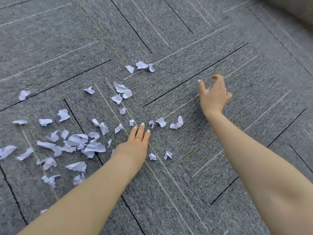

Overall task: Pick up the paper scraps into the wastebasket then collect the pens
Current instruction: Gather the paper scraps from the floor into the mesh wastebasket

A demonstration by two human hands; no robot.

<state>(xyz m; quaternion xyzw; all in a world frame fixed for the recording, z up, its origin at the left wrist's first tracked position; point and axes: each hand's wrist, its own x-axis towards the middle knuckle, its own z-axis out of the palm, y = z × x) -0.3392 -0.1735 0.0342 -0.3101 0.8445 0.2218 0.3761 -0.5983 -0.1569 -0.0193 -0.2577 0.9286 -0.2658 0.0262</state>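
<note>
1. The paper scraps point(88, 145) are small, white and crumpled. They lie scattered on the grey carpet point(194, 167), mostly at the left.
2. The left hand point(135, 146) lies flat near some scraps, its fingers straight and released.
3. The right hand point(214, 94) is farther right, its fingers curled around a small white scrap point(208, 90).
</note>
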